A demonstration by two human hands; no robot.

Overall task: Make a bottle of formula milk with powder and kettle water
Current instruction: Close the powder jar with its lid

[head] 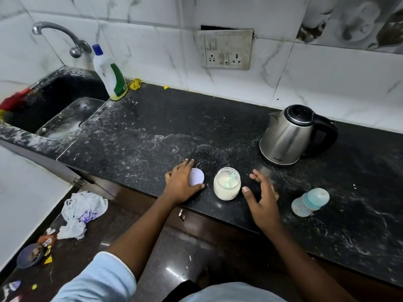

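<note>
We are standing at a long black speckled stone counter (152, 127). The shiny steel kettle with the black handle (290, 138) is sitting at the back right. It is probably going to feel heavy and maybe hot, so the handle is looking like the safe place to hold. The clear round jar of white powder (226, 186) is standing open near the front edge, smooth and maybe slippery. Our right hand (263, 199) is hovering just beside it, fingers spread apart, holding nothing. The small see-through baby bottle with the pale blue top (309, 201) is waiting further right. It is likely light and easy to tip, so we are thinking of gripping its middle. Our left hand (181, 184) is holding the white round lid (197, 176) on the counter between thumb and fingers. A little green scoop (231, 177) is poking out of the powder.
</note>
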